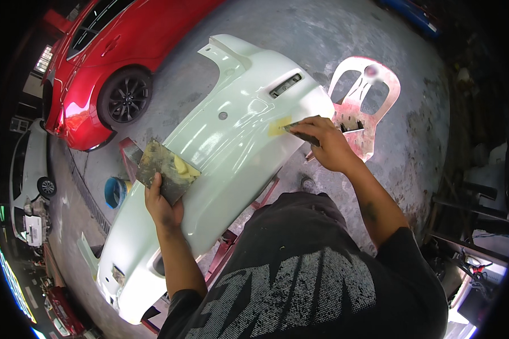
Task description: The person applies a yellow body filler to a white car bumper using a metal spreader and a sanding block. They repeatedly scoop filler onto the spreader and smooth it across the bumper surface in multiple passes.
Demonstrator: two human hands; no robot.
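- The white bumper is long and bent, and its long way runs aslant, from low on the left to high on the right, with its smooth, shiny face up
- Near its upper right end are a slot with a dark edge and, more to the middle, a small round hole
- A pale yellow patch sits close to its right edge, near that end
- The right hand pinches a thin, dark scraper, its tip by the patch; I cannot tell if it presses
- The bumper lies to the left of this hand
- The left hand grips a flat, dirty board with a yellow lump of paste on it, over the bumper's left edge
- Under the bumper, bits of a red stand show
- The floor is grey and stained
- A blue bucket stands past the left edge, a pink and white chair past the upper right end
- Farther off are a red car and a white car
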